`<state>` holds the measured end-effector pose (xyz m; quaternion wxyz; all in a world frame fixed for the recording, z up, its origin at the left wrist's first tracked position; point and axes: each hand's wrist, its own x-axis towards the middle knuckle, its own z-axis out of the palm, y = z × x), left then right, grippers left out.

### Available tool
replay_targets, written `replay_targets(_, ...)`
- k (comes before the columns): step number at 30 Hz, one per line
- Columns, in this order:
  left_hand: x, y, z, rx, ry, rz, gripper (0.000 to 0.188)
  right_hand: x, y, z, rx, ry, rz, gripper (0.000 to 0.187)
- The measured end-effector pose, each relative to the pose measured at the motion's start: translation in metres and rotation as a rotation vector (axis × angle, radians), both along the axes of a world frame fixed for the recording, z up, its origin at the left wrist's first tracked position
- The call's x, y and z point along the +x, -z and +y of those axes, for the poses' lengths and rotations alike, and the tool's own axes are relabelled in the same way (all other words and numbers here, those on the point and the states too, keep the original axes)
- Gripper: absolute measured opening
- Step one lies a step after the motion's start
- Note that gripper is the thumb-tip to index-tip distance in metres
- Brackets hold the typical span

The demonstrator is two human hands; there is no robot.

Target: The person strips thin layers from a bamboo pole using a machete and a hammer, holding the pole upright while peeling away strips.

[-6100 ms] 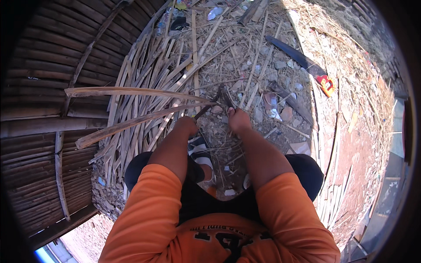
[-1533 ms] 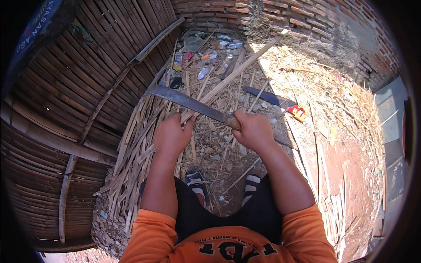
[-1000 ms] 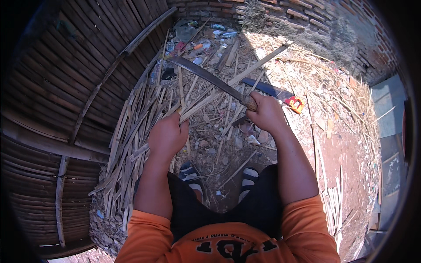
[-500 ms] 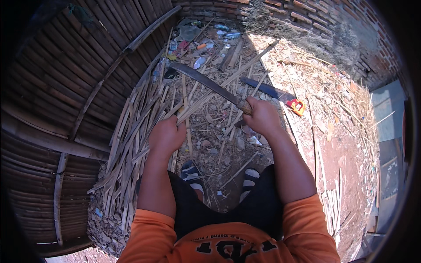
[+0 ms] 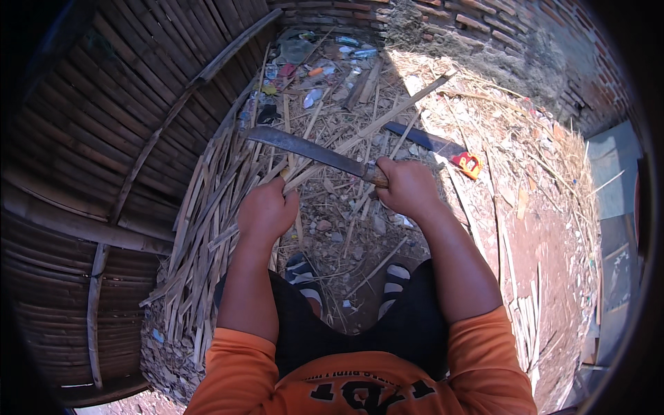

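My left hand (image 5: 268, 209) is closed around the near end of a long bamboo strip (image 5: 395, 113), which slants away to the far right. In my right hand (image 5: 413, 188) is the wooden handle of a machete (image 5: 308, 147). Its broad dark blade points left and crosses over the strip just beyond my left hand. Whether the edge touches the strip I cannot tell. A hand saw (image 5: 429, 142) with a red and orange handle lies on the ground beyond my right hand.
Split bamboo strips (image 5: 200, 228) are heaped at the left, beside a slatted bamboo wall (image 5: 145, 117). A brick wall (image 5: 477, 34) closes the far side. Bottles and litter (image 5: 356, 52) lie in the far corner. My sandalled feet (image 5: 394, 283) stand close below my hands.
The machete's blade has swung down toward me and lies more level across the strip. My right hand has shifted slightly left. The strip's far end has moved a little right and nearer.
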<state>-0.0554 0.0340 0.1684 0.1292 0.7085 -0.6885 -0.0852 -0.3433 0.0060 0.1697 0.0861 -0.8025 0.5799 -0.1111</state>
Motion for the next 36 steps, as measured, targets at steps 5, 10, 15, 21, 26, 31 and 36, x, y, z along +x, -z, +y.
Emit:
replay_targets(5, -0.007, -0.016, 0.0, 0.059, 0.018, 0.038, 0.034, -0.041, -0.005, -0.019, 0.125, 0.113, -0.249, 0.025)
replay_targets(10, -0.009, 0.004, -0.003, 0.043, 0.008, -0.01, 0.035, -0.012, 0.006, -0.005, 0.019, 0.101, -0.035, 0.029)
replay_targets(15, 0.001, 0.005, 0.003, 0.006, 0.023, 0.054, 0.036, -0.012, 0.001, -0.004, 0.044, -0.015, -0.038, 0.028)
replay_targets(21, -0.001, 0.006, -0.002, 0.028, -0.043, -0.031, 0.037, -0.022, 0.005, -0.009, -0.002, 0.169, -0.075, 0.027)
replay_targets(26, -0.01, -0.015, 0.004, 0.064, -0.099, -0.008, 0.039, -0.003, 0.003, -0.001, -0.002, -0.016, -0.014, 0.027)
replay_targets(31, -0.004, -0.008, -0.001, -0.056, -0.071, -0.056, 0.039, -0.039, 0.006, -0.017, 0.019, 0.181, -0.185, 0.026)
replay_targets(36, -0.004, -0.007, 0.002, -0.101, -0.123, -0.024, 0.035, -0.006, 0.015, -0.002, -0.065, 0.074, -0.149, 0.024)
